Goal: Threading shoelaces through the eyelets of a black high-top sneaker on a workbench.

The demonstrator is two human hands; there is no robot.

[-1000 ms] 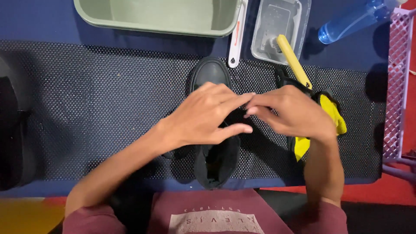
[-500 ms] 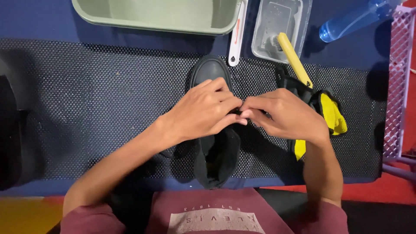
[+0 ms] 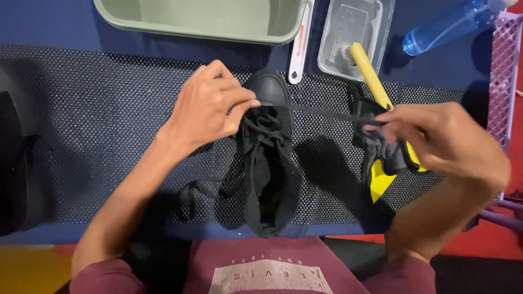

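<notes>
A clear lidded box (image 3: 354, 32) lies at 1 o'clock, with a yellow handle (image 3: 370, 76) slanting from it down to a yellow-and-black cloth (image 3: 387, 158) at 3 o'clock. Left of the box is a white strip (image 3: 300, 43) with an orange mark, beside a pale green tub (image 3: 207, 19) at 12 o'clock. A blue bottle (image 3: 444, 27) lies at 2 o'clock near a pink crate (image 3: 504, 71). All sit on a black dotted mat (image 3: 98, 136) over a blue table (image 3: 49, 27). At centre lies a black shoe (image 3: 269, 163), toe toward 12. The left hand (image 3: 207, 109) pinches its lace (image 3: 321, 112) at the eyelets; the blurred right hand (image 3: 447, 139) grips the lace's far end, pulled taut toward 3 o'clock
</notes>
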